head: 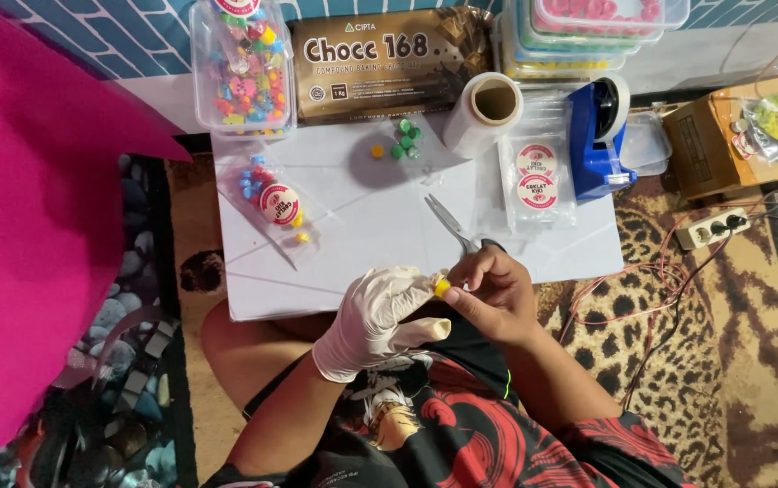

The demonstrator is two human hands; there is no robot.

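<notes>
Left hand: the left hand in a white latex glove (375, 318) is pinched shut, fingertips on a small yellow candy piece (441, 287) above the lap, just below the near edge of the white board (380, 235).
Right hand: the bare right hand (495, 294) is curled closed, thumb and forefinger meeting the same yellow piece from the other side.
Yellow piece: too small to tell its long axis or which way it points.
Scissors: silver scissors (450, 222) lie on the board, blades pointing up-left, handles hidden behind the right hand.
Bag: a clear flat bag of coloured candies with a round red-and-white sticker (278, 204) lies on the board's left.
Tub: a clear plastic tub of mixed coloured candies (242, 68) stands at the far left corner.
Block: a brown rectangular wrapped block (389, 61) lies beside the tub.
Roll: a clear film roll (484, 113) stands right of the block.
Labelled packets: clear packets with two round stickers (536, 176) lie beside a blue tape dispenser (595, 136).
Loose pieces: green and yellow candies (402, 140) sit near the roll.
</notes>
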